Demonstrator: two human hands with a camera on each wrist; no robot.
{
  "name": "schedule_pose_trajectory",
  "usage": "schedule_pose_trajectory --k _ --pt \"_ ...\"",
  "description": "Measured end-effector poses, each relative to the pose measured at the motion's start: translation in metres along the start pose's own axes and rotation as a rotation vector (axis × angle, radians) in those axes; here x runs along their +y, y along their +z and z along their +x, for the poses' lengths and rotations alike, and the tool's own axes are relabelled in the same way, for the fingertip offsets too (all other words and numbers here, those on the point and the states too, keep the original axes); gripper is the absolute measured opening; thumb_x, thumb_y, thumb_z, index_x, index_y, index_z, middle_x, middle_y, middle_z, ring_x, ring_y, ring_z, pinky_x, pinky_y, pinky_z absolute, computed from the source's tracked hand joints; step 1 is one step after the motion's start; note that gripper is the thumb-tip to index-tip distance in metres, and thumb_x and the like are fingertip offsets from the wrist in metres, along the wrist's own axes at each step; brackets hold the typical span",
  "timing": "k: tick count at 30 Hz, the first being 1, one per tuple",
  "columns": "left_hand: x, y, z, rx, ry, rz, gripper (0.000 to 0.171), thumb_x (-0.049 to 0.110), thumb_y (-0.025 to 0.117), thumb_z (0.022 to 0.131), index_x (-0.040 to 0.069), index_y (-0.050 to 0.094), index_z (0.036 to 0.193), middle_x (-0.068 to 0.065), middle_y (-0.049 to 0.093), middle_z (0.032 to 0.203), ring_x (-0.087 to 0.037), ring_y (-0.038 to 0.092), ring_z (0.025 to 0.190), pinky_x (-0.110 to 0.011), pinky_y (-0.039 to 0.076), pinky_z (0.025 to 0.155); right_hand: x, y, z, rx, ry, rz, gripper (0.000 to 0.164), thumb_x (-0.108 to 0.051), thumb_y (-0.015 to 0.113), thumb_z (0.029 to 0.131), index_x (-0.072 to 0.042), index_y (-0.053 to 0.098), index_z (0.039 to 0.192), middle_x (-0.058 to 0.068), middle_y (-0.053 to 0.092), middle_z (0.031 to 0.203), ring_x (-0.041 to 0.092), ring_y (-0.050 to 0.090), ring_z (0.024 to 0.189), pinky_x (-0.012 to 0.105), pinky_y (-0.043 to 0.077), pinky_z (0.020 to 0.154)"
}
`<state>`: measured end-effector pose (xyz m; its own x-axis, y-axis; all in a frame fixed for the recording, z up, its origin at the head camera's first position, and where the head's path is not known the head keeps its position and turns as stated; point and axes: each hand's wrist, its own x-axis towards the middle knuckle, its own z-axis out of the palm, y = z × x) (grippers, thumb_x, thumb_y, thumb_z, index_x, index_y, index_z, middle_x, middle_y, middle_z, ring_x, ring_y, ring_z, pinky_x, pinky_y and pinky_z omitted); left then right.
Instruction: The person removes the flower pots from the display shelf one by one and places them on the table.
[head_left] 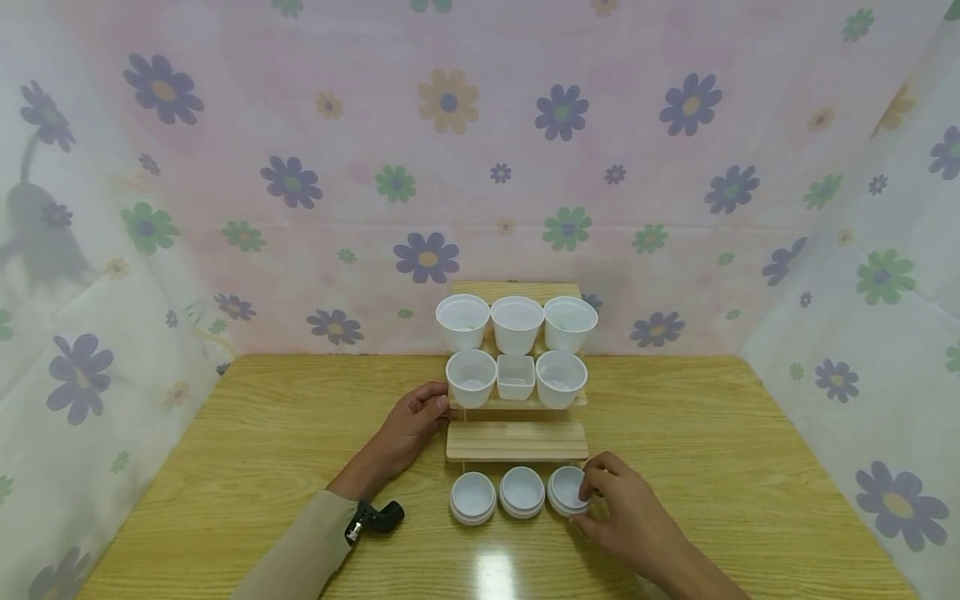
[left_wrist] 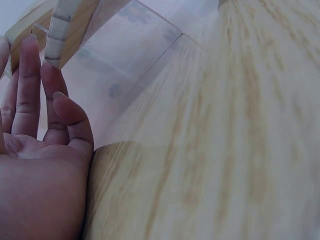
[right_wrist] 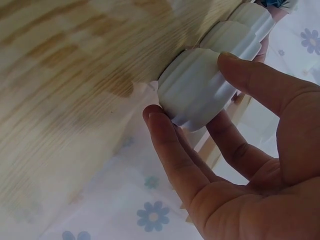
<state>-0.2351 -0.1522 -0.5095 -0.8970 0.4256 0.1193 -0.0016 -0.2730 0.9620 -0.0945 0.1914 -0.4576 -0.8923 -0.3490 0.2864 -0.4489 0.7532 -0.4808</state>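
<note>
Pinching rightmost front cup (right_wrist: 192, 89) between right thumb (right_wrist: 255, 82) and right fingers (right_wrist: 172, 150) | left fingers (left_wrist: 28, 95) unclenched, touching wooden stand (head_left: 517, 442)

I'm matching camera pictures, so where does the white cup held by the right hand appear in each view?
Head: the cup is below and right of centre, in the right hand.
Left wrist: not in this picture.
Right wrist: just above and right of centre, gripped.
Shared landmark: the wood-grain table, in all three.
</note>
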Motion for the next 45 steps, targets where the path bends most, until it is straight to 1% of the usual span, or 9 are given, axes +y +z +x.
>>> schedule_pose_trajectory --k 4,9,15,19,23,27,37,43,45 --pt "-0.001 0.0 0.0 -0.002 0.0 0.001 0.018 0.017 0.056 0.112 0.017 0.065 0.128 0.008 0.073 0.111 -0.01 0.068 0.103 -0.025 0.055 0.094 -0.001 0.0 0.001 -0.002 0.011 -0.011 0.037 -0.008 0.098 0.071 -0.018 0.065 0.084 0.002 0.064 0.112 0.019 0.069 0.098 0.029 0.061 0.081" --pt "-0.002 -0.001 0.0 -0.002 0.006 0.001 0.018 0.017 0.057 0.112 0.017 0.065 0.128 0.008 0.073 0.111 -0.01 0.068 0.103 -0.025 0.055 0.094 -0.002 -0.002 0.001 0.0 0.008 -0.046 0.036 -0.012 0.099 0.072 -0.017 0.067 0.089 0.001 0.064 0.112 0.019 0.068 0.1 0.033 0.061 0.083" --pt "-0.002 -0.001 0.001 -0.007 0.008 0.003 0.018 0.018 0.056 0.112 0.016 0.065 0.128 0.006 0.073 0.114 -0.01 0.068 0.103 -0.026 0.056 0.094 -0.008 -0.01 0.002 0.008 0.047 -0.059 0.034 -0.019 0.096 0.079 -0.019 0.065 0.094 -0.006 0.061 0.11 0.016 0.066 0.101 0.033 0.06 0.084" --pt "-0.003 -0.001 0.001 -0.013 0.011 0.008 0.02 0.019 0.056 0.113 0.015 0.065 0.13 0.006 0.073 0.117 -0.011 0.069 0.105 -0.027 0.056 0.095 -0.01 -0.012 0.003 0.052 0.039 -0.054 0.032 -0.018 0.095 0.081 -0.02 0.066 0.095 -0.009 0.061 0.108 0.013 0.066 0.099 0.032 0.06 0.083" --pt "-0.004 -0.002 0.001 -0.022 0.017 0.012 0.021 0.021 0.056 0.113 0.015 0.064 0.132 0.006 0.073 0.119 -0.011 0.069 0.106 -0.027 0.056 0.095 -0.009 -0.013 0.004 0.118 -0.022 -0.061 0.031 -0.013 0.094 0.081 -0.018 0.068 0.096 -0.008 0.061 0.106 0.013 0.066 0.096 0.032 0.059 0.08" --pt "-0.005 -0.003 0.002 -0.018 0.012 0.011 0.021 0.021 0.057 0.113 0.015 0.065 0.132 0.006 0.073 0.119 -0.011 0.069 0.106 -0.028 0.056 0.095 -0.008 -0.015 0.008 0.151 -0.061 -0.073 0.031 -0.01 0.092 0.082 -0.016 0.069 0.1 -0.007 0.062 0.107 0.016 0.067 0.096 0.034 0.059 0.078" --pt "-0.004 -0.003 0.003 -0.006 0.001 0.016 0.024 0.021 0.057 0.113 0.012 0.063 0.134 0.006 0.073 0.118 -0.012 0.069 0.106 -0.028 0.056 0.095 -0.012 -0.023 0.019 0.215 -0.076 -0.081 0.031 -0.007 0.091 0.082 -0.012 0.069 0.102 -0.003 0.062 0.107 0.014 0.065 0.096 0.037 0.059 0.077" --pt "-0.006 -0.005 0.003 -0.019 0.014 0.017 0.023 0.021 0.056 0.113 0.014 0.063 0.133 0.006 0.073 0.117 -0.011 0.069 0.105 -0.028 0.057 0.095 -0.013 -0.028 0.026 0.234 -0.049 -0.066 0.029 -0.007 0.09 0.084 -0.009 0.07 0.104 -0.001 0.064 0.11 0.019 0.066 0.1 0.043 0.059 0.081" --pt "-0.007 -0.005 0.003 -0.018 0.014 0.017 0.023 0.021 0.055 0.113 0.013 0.063 0.134 0.006 0.073 0.117 -0.011 0.07 0.105 -0.028 0.057 0.095 -0.014 -0.03 0.028 0.246 -0.043 -0.062 0.029 -0.008 0.09 0.085 -0.009 0.07 0.105 0.0 0.064 0.11 0.02 0.066 0.101 0.044 0.059 0.081"
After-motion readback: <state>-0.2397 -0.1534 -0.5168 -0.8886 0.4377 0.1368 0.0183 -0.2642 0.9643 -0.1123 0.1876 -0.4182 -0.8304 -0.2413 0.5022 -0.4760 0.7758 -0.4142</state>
